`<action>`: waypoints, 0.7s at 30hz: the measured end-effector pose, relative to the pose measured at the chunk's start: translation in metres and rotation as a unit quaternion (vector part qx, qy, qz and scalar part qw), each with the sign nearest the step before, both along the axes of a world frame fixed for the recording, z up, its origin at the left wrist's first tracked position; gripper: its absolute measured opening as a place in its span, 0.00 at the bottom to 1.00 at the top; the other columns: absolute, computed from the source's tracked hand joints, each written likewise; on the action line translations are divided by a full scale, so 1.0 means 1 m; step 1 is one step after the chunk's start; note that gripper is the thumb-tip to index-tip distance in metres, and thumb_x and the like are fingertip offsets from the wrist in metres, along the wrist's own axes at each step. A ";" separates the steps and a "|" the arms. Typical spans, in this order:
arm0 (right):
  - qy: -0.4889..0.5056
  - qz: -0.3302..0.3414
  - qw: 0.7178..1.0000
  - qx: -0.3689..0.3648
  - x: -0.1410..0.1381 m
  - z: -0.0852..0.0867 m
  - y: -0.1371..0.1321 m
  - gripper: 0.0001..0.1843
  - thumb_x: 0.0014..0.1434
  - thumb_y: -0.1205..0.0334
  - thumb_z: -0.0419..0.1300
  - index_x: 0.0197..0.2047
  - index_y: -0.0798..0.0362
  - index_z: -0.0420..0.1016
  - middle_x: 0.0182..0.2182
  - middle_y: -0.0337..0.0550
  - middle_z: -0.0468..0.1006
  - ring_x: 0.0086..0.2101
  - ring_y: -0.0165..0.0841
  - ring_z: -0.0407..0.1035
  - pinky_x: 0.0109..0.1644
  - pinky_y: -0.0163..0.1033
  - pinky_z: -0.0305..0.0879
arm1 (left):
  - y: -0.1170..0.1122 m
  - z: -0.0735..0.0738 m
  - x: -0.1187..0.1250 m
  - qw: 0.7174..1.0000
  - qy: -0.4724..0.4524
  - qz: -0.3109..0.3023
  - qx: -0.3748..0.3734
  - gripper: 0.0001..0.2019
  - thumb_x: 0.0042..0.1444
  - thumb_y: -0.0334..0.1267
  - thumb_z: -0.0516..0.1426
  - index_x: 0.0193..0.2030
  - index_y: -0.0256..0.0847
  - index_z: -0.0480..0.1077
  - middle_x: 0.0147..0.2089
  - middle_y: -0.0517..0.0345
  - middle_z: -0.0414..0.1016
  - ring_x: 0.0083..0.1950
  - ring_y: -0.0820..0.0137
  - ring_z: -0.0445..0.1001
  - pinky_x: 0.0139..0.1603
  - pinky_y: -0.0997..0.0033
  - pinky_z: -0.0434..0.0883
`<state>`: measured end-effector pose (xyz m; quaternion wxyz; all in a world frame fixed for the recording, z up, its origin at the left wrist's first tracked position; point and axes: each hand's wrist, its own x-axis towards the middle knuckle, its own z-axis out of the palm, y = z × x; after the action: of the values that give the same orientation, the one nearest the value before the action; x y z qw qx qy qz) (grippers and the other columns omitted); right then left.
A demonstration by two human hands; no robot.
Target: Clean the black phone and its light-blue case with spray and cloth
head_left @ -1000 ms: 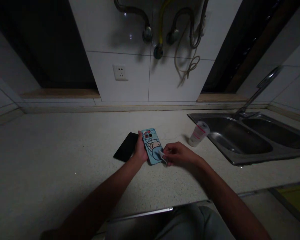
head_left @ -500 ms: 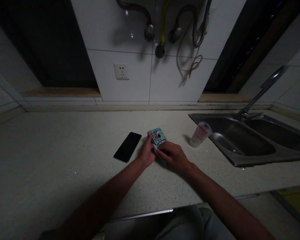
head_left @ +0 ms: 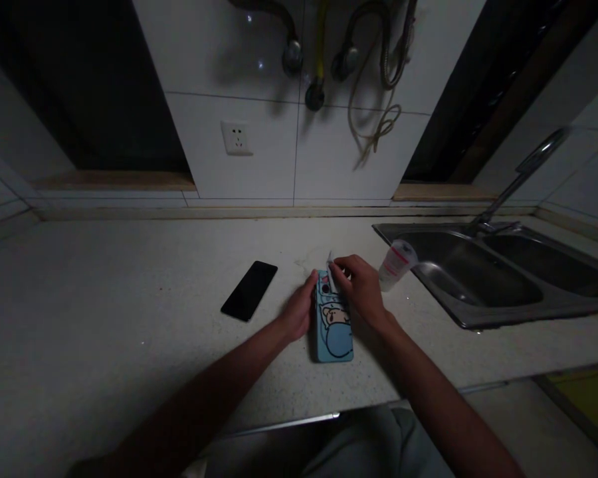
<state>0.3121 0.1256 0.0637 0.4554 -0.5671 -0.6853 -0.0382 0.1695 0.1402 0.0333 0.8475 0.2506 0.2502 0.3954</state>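
Observation:
A light blue phone case (head_left: pixel 336 328) with a cartoon figure on its back is held above the counter, its camera cutouts toward the far end. I cannot tell whether a phone is inside. My left hand (head_left: pixel 299 311) grips its left edge, thumb near the top corner. At the top right, my right hand (head_left: pixel 361 285) pinches a small white piece, seemingly a tissue (head_left: pixel 333 279), against the case beside the camera cutouts. A black phone (head_left: pixel 250 291) lies flat to the left of my hands.
A clear plastic cup (head_left: pixel 397 265) with red print stands right of my right hand. Beyond it is a double steel sink (head_left: pixel 461 322) with a faucet (head_left: pixel 523 176). A socket (head_left: pixel 236 138) and pipe valves are on the tiled wall behind the counter (head_left: pixel 129 285).
The phone case has turned so its whole back shows and has come nearer to me. My right hand has moved from its lower part to its far end with the white piece.

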 end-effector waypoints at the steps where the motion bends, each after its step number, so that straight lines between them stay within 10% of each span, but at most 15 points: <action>1: 0.007 0.000 1.000 -0.007 0.005 0.000 0.001 0.11 0.66 0.57 0.58 0.38 0.53 0.78 0.30 0.44 0.77 0.28 0.34 0.68 0.34 0.39 0.63 | 0.000 0.001 -0.001 1.000 0.006 -0.004 0.003 0.21 0.60 0.53 0.60 0.44 0.34 0.77 0.42 0.47 0.81 0.48 0.60 0.79 0.55 0.61 0.72; 10: -0.078 0.165 0.983 0.010 0.010 -0.003 0.001 0.18 0.64 0.70 0.55 0.52 0.46 0.79 0.37 0.46 0.73 0.39 0.38 0.68 0.42 0.43 0.66 | 0.002 -0.003 -0.005 0.998 -0.006 -0.022 0.055 0.24 0.56 0.57 0.62 0.43 0.33 0.75 0.39 0.48 0.80 0.46 0.61 0.78 0.52 0.62 0.72; 21: -0.085 0.024 0.989 -0.118 0.032 -0.014 0.005 0.15 0.57 0.74 0.53 0.39 0.53 0.80 0.34 0.48 0.74 0.37 0.39 0.67 0.42 0.43 0.64 | 0.007 -0.001 -0.008 0.999 -0.032 -0.015 0.025 0.23 0.61 0.55 0.58 0.46 0.33 0.76 0.45 0.42 0.80 0.53 0.57 0.77 0.60 0.56 0.69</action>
<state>0.3442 0.1310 0.0498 0.3261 -0.5950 -0.7346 0.0064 0.1617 0.1474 0.0327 0.8545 0.2625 0.2091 0.3965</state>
